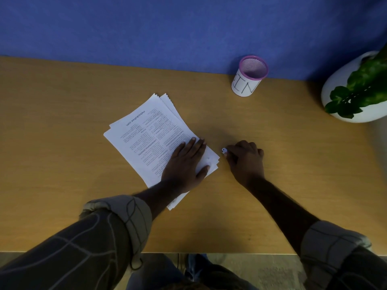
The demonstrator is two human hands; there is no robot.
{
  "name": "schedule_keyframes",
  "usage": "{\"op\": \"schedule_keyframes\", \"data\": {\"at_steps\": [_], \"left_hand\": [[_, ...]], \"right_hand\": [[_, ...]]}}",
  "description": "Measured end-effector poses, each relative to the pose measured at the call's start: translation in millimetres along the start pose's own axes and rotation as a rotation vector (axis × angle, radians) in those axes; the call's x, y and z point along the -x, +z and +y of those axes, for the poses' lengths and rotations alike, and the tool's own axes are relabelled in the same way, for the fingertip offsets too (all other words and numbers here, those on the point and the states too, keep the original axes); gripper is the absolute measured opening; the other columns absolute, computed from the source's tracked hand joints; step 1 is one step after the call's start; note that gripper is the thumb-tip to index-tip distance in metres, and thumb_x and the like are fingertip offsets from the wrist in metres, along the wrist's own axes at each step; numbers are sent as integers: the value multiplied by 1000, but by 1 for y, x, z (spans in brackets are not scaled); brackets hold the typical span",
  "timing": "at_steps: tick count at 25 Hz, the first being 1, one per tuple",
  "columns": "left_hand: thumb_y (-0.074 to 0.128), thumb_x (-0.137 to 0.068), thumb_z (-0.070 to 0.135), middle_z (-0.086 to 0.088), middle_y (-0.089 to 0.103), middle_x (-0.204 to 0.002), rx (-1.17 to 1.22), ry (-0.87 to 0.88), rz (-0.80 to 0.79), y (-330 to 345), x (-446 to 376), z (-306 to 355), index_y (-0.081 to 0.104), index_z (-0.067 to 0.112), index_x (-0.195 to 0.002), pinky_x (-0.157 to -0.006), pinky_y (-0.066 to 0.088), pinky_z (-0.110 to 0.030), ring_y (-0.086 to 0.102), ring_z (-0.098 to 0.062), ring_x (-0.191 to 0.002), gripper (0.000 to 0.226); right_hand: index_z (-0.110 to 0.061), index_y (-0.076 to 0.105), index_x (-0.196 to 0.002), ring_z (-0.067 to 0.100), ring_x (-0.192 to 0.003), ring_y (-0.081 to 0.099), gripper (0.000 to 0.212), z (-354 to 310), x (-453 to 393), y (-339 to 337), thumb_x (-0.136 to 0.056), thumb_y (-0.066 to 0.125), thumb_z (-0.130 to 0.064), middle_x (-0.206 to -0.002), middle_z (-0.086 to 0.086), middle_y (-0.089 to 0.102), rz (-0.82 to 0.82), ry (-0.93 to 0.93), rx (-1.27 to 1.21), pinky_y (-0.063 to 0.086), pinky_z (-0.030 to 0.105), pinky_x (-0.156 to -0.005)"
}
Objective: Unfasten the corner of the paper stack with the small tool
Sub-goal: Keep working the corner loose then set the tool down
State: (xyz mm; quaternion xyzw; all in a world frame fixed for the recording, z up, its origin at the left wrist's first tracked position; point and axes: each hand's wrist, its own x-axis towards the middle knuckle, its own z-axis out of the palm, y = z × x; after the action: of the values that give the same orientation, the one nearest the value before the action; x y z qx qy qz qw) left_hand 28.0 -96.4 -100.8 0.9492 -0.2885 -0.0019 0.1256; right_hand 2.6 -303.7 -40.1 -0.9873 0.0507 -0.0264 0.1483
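Note:
A stack of printed white paper [146, 135] lies at an angle on the wooden desk [62, 122]. My left hand [186, 164] presses flat on the stack's near right corner, fingers spread. My right hand [246, 159] rests on the desk just right of that corner, its fingers curled around a small white tool [224, 151] whose tip pokes out toward the paper. Most of the tool is hidden inside the hand. The tool's tip and the paper corner stay a short gap apart.
A white mesh cup with a purple rim [249, 77], lettered "BIN", stands at the back of the desk by the blue partition [167, 28]. A white pot with a green plant [360, 88] sits at the far right. The desk's front edge runs below my forearms.

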Motion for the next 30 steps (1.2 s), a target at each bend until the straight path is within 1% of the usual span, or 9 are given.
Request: {"op": "schedule_keyframes", "data": {"at_steps": [3,6,9,14,17,21,25,27,30], "left_hand": [[35,-101,57,-5,33,-164,7,4,11,0,1,0,29,13,-157,-126,20,-40,26,-22,-154,72],[33,-101,57,-5,32,-165,13,4,11,-1,1,0,29,13,-157,-127,16,-38,23,-21,-155,71],[35,-101,56,-6,35,-163,19,6,24,-1,1,1,33,12,-155,-127,18,-39,26,-21,-154,70],[38,-101,54,-6,38,-162,18,17,47,-2,2,1,36,13,-154,-126,21,-40,28,-22,-153,67],[38,-101,53,-6,38,-162,10,18,41,-4,2,1,36,13,-154,-126,21,-41,28,-22,-153,66],[39,-100,51,-6,38,-161,4,17,36,-5,1,3,38,12,-153,-126,22,-42,30,-23,-153,66],[42,-99,48,-8,42,-159,13,24,70,-6,3,4,42,11,-151,-125,26,-45,33,-24,-151,64],[41,-99,49,-8,42,-159,15,25,73,-6,3,3,42,12,-151,-125,26,-44,34,-24,-151,64],[37,-100,52,-7,40,-161,16,17,50,-6,3,2,38,12,-153,-126,22,-41,30,-23,-152,67]], "right_hand": [[-20,71,-103,24,-96,56,19,-14,-2,-4,-85,67,-18,-97,2,66,50,-180,106,39,42,-83],[-22,73,-100,25,-91,59,19,-34,-4,-1,-82,71,-19,-91,1,70,-58,-392,199,40,40,-80],[-26,71,-105,23,-99,55,20,-42,-7,2,-89,59,-23,-97,-2,69,-212,-397,306,37,39,-85],[-20,68,-95,24,-98,54,13,-44,-18,-4,-86,59,-17,-96,1,67,-276,-450,365,38,38,-86],[-13,66,-102,26,-104,53,20,-45,-26,-4,-84,56,-16,-105,5,64,-316,-522,365,39,39,-87],[-7,62,-111,28,-101,55,31,-41,-32,-1,-86,56,-24,-109,10,64,-317,-613,395,42,39,-84],[-4,60,-116,29,-99,56,38,-37,-35,2,-90,53,-31,-111,13,65,-310,-635,374,44,40,-83],[-3,60,-115,29,-99,56,38,-33,-34,3,-92,51,-32,-110,13,64,-294,-635,370,44,41,-83],[-5,61,-105,27,-92,56,29,-29,-32,4,-92,52,-30,-100,12,64,-239,-588,304,45,40,-79]]}}
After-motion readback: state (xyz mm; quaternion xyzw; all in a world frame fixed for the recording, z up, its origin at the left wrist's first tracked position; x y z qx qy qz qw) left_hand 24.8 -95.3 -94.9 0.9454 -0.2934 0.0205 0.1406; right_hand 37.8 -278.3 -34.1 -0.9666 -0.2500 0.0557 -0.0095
